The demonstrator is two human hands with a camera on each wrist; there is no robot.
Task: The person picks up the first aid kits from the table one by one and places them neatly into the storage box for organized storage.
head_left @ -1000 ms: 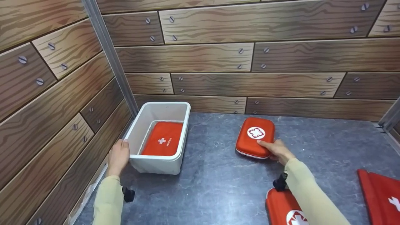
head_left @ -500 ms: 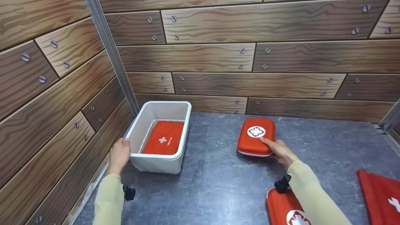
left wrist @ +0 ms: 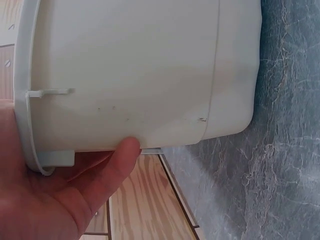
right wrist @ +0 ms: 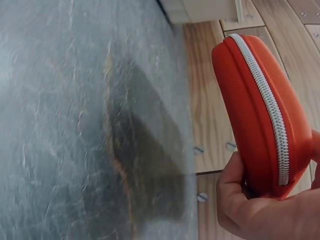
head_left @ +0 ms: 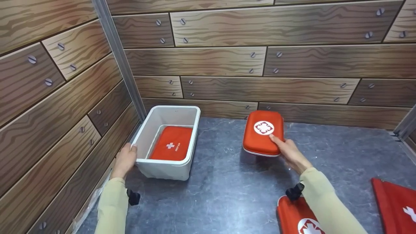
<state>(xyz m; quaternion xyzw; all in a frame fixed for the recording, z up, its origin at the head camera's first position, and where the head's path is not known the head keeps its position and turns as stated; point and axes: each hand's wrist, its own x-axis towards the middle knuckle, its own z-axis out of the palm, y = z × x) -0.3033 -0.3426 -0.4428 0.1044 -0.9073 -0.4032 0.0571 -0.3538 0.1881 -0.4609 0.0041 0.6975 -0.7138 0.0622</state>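
My right hand (head_left: 292, 154) grips the near right corner of a red zippered first aid case (head_left: 262, 143), thumb on top by its white emblem. In the right wrist view the case (right wrist: 260, 115) hangs above the table, its shadow below and fingers curled under it. My left hand (head_left: 125, 159) holds the near left corner of a white plastic bin (head_left: 162, 169); in the left wrist view its thumb (left wrist: 122, 155) presses the outer wall and the palm lies at the rim. Inside the bin lies a flat red first aid pouch (head_left: 172, 143).
A second red case (head_left: 292, 211) lies under my right forearm, partly hidden. At the right edge is a flat red bag (head_left: 395, 201) with a white mark. Wood-patterned walls (head_left: 221, 61) bound the grey table (head_left: 221, 195) at the back and left.
My right hand has raised the red first aid case off the table, slightly away from me and to the left. The left hand stays on the bin's corner.
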